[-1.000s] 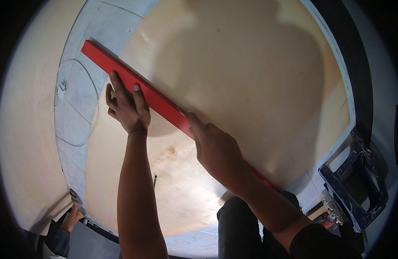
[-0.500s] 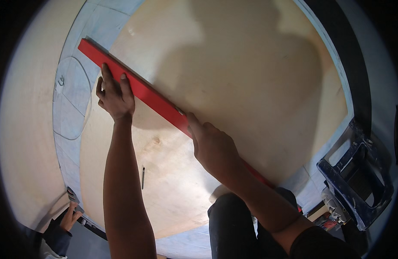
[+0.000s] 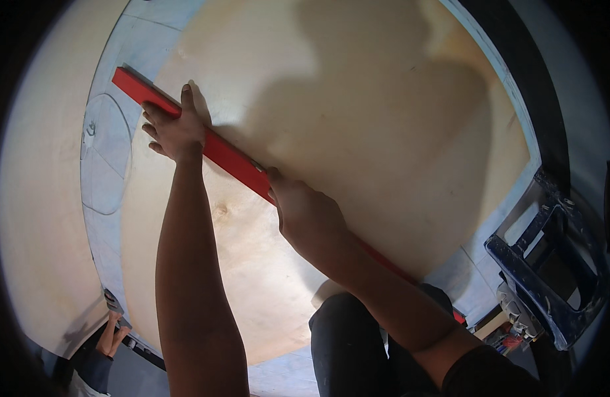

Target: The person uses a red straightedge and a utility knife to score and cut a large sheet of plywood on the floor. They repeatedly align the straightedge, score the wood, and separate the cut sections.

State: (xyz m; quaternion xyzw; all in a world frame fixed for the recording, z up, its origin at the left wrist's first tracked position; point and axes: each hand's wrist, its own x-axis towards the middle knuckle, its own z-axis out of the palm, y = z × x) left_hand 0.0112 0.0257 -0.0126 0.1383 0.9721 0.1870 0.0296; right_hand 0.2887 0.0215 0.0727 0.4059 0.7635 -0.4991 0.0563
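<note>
A long red bar (image 3: 233, 157), straight-edged and perhaps a spirit level, lies slantwise across a large pale wooden sheet (image 3: 358, 152). It runs from the upper left down toward my knees. My left hand (image 3: 177, 131) presses on its upper part. The thumb reaches over the far edge and the other fingers spread toward the near side. Farther down, my right hand (image 3: 311, 208) is closed round the bar, and its underside is hidden. A small silvery spot shows on the bar just ahead of its fingertips. My right forearm covers part of the lower bar.
Light blue boards (image 3: 136, 43) show around the sheet. A loose pale cord (image 3: 130, 126) curls at the left. On the right stands a dark blue, paint-spotted plastic frame (image 3: 550, 258). Another person's hands (image 3: 110, 337) touch a dark tool at the lower left.
My left hand has moved from the bar's near edge onto it, thumb now across. My right hand keeps its grip. A thin dark stick on the sheet no longer shows. The view has shifted slightly.
</note>
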